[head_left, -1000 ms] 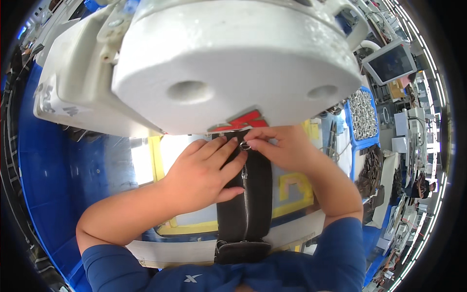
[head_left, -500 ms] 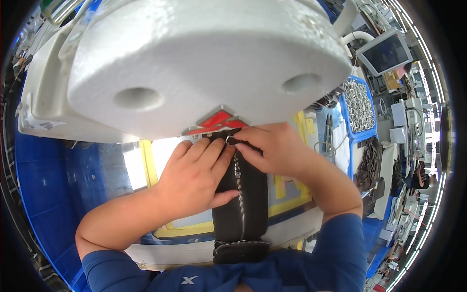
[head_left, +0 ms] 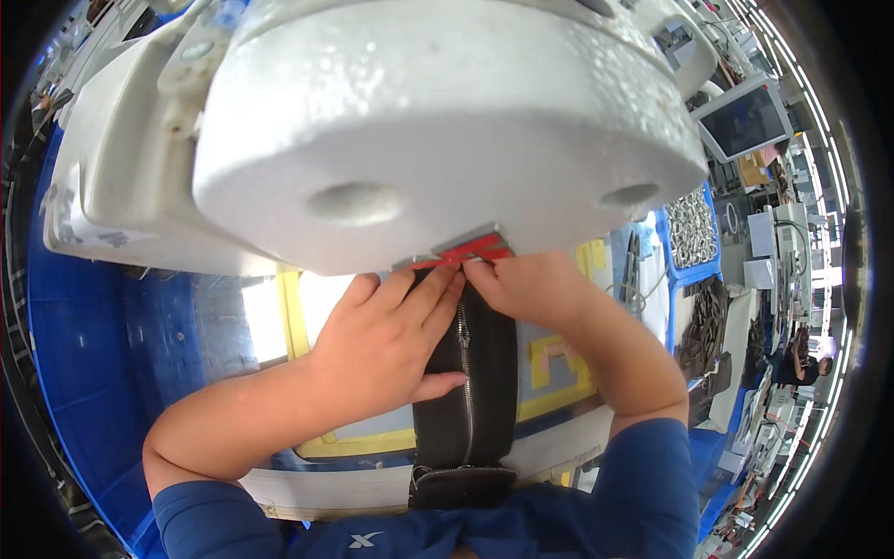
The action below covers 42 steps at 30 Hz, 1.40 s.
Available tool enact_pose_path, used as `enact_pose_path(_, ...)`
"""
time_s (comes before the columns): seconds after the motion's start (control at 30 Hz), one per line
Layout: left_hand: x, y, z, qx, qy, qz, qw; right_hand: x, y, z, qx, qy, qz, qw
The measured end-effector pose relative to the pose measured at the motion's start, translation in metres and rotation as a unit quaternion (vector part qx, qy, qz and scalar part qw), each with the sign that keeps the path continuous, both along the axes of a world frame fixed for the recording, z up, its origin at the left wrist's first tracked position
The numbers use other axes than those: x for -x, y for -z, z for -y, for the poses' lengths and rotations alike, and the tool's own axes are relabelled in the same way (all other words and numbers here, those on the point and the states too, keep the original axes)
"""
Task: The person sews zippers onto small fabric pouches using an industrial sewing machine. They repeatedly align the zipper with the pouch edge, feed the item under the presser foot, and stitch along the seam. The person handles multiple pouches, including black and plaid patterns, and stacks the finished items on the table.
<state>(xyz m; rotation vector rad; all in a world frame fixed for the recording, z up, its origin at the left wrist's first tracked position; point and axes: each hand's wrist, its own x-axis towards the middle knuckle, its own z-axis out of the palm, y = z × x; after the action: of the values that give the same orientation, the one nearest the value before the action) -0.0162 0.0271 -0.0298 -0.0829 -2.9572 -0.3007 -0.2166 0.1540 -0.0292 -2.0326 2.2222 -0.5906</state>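
A long black fabric piece [head_left: 489, 363] lies lengthwise before me, with a metal zipper [head_left: 468, 391] down its middle and a second zippered black section [head_left: 464, 486] at its near end. My left hand [head_left: 382, 345] rests flat on its left side, fingers spread, thumb toward the zipper. At the far end, my right hand [head_left: 526, 287] is closed in a pinch. The small black tab with a metal ring seen there earlier is now hidden by the fingers and the machine head. Both hands' fingertips reach the lower edge of the white machine head [head_left: 447, 177].
The machine head hangs low over the hands. Yellow tape [head_left: 559, 401] marks the work surface. A blue bin wall [head_left: 93, 363] stands at left. On the right are a blue tray of metal rings [head_left: 691, 224], a heap of dark pieces [head_left: 703, 326] and a screen [head_left: 742, 121].
The machine head appears shifted right and lower in the view. My right hand's fingertips have drawn in toward the left hand, and the tab with its ring is no longer visible.
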Motion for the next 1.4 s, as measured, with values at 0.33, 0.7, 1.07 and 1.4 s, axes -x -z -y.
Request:
enact_pose_path(0.33, 0.004, -0.002, 0.002, -0.11, -0.025, 0.017, 0.993, -0.009, 0.005, -0.03, 0.047, -0.036, -0.05, 0.997)
enact_pose_path(0.7, 0.005, -0.003, 0.005, -0.184, -0.028, 0.033, 0.982, -0.009, 0.001, -0.029, 0.03, -0.063, -0.063, 0.996)
enact_pose_path(1.07, 0.002, 0.006, 0.01, -0.196, -0.03, -0.045, 0.979, -0.013, -0.006, -0.023, 0.025, -0.053, -0.104, 0.993)
enact_pose_path(1.4, 0.0, 0.0, 0.01, -0.113, -0.015, -0.018, 0.993, -0.011, -0.004, -0.022, 0.011, -0.053, -0.098, 0.994)
